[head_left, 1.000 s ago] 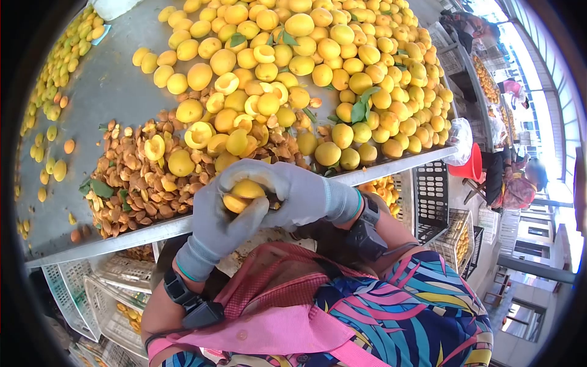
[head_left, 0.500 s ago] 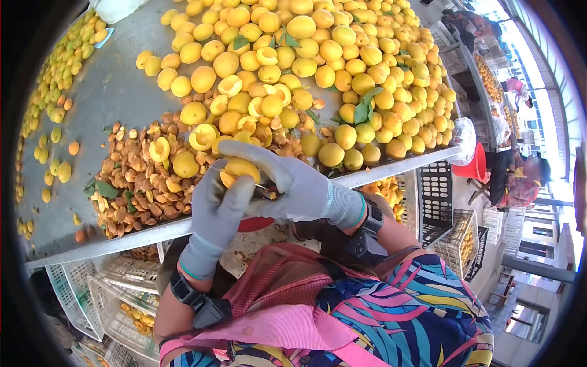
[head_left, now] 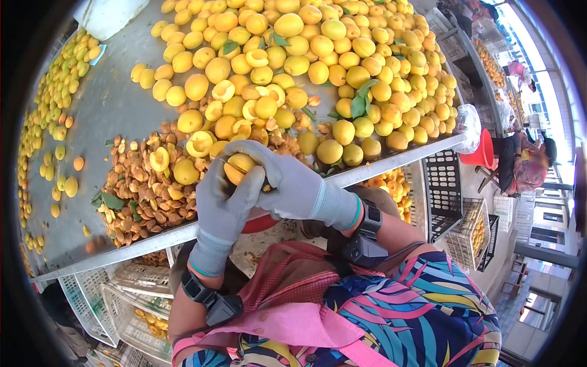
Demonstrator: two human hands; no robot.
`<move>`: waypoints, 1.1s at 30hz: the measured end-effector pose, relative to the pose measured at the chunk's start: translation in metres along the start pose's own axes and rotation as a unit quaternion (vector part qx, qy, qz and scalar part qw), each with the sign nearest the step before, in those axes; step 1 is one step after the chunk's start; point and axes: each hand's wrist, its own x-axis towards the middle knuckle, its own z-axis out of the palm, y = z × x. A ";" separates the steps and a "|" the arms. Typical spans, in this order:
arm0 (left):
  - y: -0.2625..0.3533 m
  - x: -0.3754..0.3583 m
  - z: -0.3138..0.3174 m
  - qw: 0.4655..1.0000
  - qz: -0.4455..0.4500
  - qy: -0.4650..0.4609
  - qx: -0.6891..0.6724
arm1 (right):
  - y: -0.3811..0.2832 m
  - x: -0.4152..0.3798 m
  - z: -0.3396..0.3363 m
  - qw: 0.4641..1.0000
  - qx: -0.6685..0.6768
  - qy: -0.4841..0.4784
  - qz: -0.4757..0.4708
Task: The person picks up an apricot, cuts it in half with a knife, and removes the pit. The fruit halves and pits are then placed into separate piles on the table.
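Observation:
Both my hands wear grey gloves and meet at the table's front edge around one yellow apricot (head_left: 239, 167). My left hand (head_left: 225, 199) grips the fruit from the left, thumb against its lower side. My right hand (head_left: 278, 180) curls over the fruit from the right, fingers closed; a dark slit shows along the fruit's side. What else the right hand holds is mostly hidden. Just beyond them lie halved apricots (head_left: 199, 144) and a heap of brown pits (head_left: 143, 189). Whole apricots (head_left: 330, 151) are piled behind and to the right.
The metal table (head_left: 131, 92) has a raised front rim. Greener fruit (head_left: 52, 104) lies at the far left. A red bucket (head_left: 479, 151) and a black crate (head_left: 444, 189) stand at the right. White crates (head_left: 137, 315) stand below the table. A seated person (head_left: 529, 164) is at the far right.
The fruit between my hands has been turned and is more enclosed by the fingers. The dark tool tip seen before beside my right hand is now hidden. The view has shifted slightly.

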 end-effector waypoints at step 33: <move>-0.010 -0.002 0.002 0.987 -0.026 -0.035 -0.153 | 0.000 0.005 -0.014 0.998 -0.057 -0.024 -0.011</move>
